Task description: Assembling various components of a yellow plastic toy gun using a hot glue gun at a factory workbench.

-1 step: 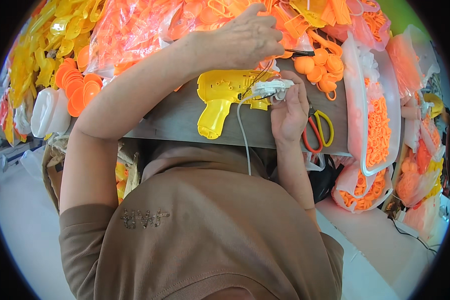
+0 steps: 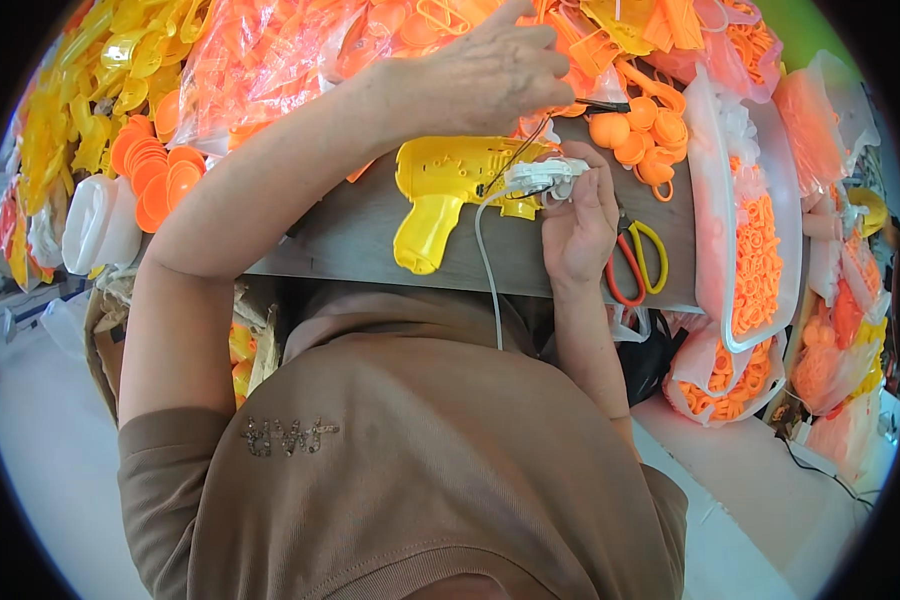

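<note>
My left hand is over the orange parts, fingers bent and closed; its fingertips are partly hidden, so I cannot make out what they hold. Dark thin wires run up towards it, and a slim dark object lies beside its fingertips. In my right hand, thumb and fingers are closed on a white plastic part with a pale cable hanging down. A yellow toy gun shell lies on the table just left of that part, its grip towards me.
Red-and-yellow-handled scissors lie right of my right hand. Orange scoop-like pieces and bagged orange parts are piled at the back. A clear bin of small orange parts stands right. Yellow parts are heaped left.
The yellow shell has shifted very slightly away from me, and my left hand has moved a touch to the right. My right hand keeps its hold on the white part.
</note>
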Demonstrator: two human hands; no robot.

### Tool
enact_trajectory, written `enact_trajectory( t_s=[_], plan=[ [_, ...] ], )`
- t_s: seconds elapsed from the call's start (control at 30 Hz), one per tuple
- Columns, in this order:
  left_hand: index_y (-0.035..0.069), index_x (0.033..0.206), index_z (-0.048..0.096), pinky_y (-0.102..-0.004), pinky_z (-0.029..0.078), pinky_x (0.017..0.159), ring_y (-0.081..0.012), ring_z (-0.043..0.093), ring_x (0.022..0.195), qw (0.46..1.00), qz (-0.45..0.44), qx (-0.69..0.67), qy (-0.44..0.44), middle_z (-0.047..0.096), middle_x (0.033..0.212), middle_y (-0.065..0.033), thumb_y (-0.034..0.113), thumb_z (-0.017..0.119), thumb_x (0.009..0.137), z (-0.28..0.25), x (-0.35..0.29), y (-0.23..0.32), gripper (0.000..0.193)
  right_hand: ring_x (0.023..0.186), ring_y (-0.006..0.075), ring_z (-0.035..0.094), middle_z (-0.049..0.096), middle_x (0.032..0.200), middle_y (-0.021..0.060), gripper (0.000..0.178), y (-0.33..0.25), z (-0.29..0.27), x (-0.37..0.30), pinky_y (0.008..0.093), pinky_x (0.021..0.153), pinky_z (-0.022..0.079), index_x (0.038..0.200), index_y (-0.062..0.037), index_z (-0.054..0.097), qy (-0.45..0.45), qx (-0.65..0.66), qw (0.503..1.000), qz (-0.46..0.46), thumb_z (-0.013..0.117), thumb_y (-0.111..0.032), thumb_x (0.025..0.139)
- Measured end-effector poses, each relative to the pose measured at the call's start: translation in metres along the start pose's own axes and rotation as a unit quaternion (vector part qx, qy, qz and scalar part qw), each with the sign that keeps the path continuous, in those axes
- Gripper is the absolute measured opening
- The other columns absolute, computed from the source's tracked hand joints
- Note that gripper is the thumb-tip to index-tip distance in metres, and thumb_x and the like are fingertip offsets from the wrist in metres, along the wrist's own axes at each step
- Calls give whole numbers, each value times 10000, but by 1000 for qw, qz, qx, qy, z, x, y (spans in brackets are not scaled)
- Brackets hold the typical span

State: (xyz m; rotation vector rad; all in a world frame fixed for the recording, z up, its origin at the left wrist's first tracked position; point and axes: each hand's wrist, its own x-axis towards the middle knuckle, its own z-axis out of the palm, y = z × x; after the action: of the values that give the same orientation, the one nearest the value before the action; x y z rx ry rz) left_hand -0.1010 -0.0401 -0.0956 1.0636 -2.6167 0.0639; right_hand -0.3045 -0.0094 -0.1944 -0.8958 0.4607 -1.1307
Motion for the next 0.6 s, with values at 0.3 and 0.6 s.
enact_trajectory(
  t_s=[0.3, 0.6],
  plan=[
    [18, 899, 604, -401, 459, 719, -307, 588, 821, 987, -135, -64, 67, 583, 829, -144, 88, 592, 798, -41, -59, 45, 123, 962, 212, 583, 596, 1086, 168, 363, -7, -3, -1, 339, 847, 457, 1215, 28, 447, -12, 43, 999, 18, 434, -252, 984],
    [14, 1142, 531, -386, 493, 744, -307, 626, 837, 840, -383, -385, -10, 610, 913, -191, 231, 645, 855, -18, -97, 73, 377, 869, 134, 594, 603, 1004, 86, 307, -3, 2, -5, 269, 727, 489, 1178, 1, 489, 23, -109, 993, 26, 460, -232, 981]
  ],
)
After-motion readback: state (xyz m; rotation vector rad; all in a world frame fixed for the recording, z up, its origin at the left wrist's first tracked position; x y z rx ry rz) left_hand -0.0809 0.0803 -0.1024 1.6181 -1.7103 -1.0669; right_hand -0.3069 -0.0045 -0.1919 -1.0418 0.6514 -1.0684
